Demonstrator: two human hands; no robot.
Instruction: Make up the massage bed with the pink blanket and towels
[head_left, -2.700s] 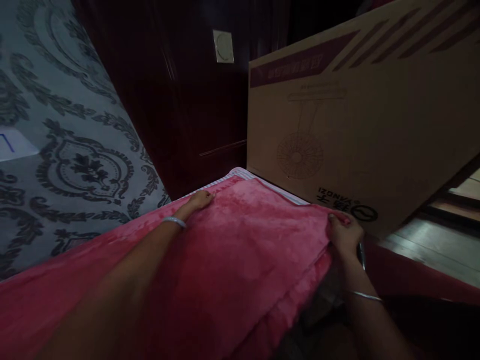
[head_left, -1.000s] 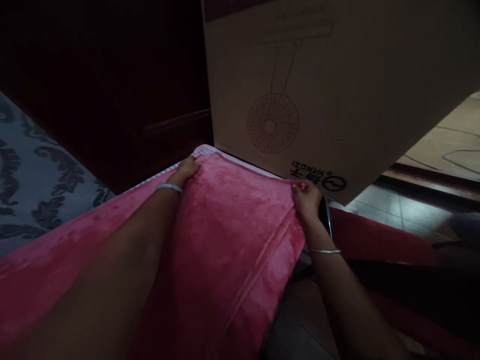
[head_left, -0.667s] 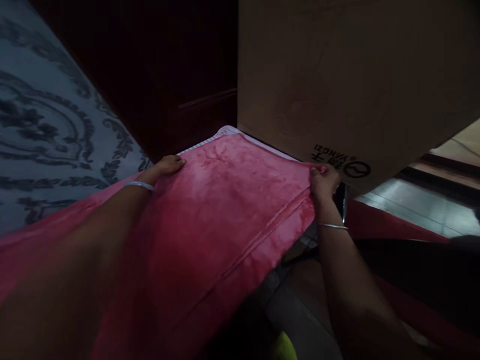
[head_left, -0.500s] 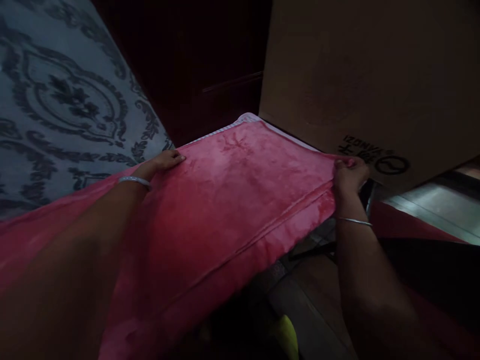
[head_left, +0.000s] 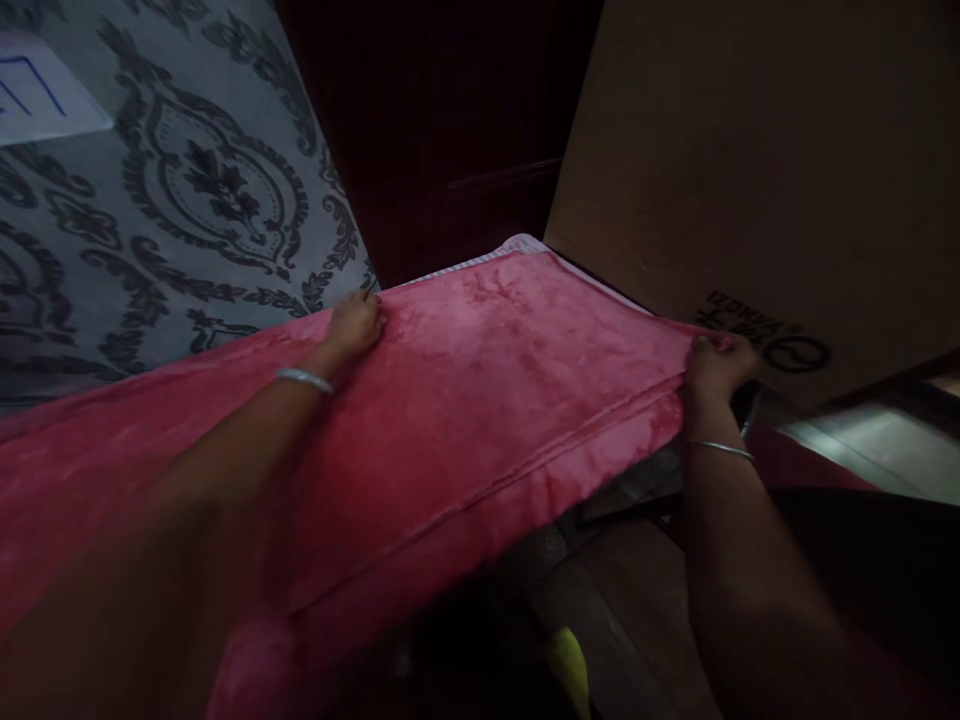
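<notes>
A pink-red mottled cloth (head_left: 480, 400), plush-looking, lies spread over a long flat surface with a seam running along its near side. At the cloth's far long edge my left hand (head_left: 358, 322) is closed, its fingers curled over the fabric and their tips hidden. My right hand (head_left: 721, 370) pinches the cloth at its right-hand corner and pulls it taut; a bit of pink shows between thumb and fingers. Beyond the cloth's far end a striped white edging (head_left: 525, 243) peeks out from underneath.
A large cardboard box (head_left: 712, 150) with black print stands behind the right end. Patterned grey wallpaper (head_left: 217, 190) and a dark red panel (head_left: 450, 130) rise at the back. Below are floor tiles (head_left: 622, 610) and a yellow object (head_left: 570, 665).
My left hand has shifted along the far edge, and its fingers have gone from extended to curled. My right hand keeps its hold on the corner. The view has swung left.
</notes>
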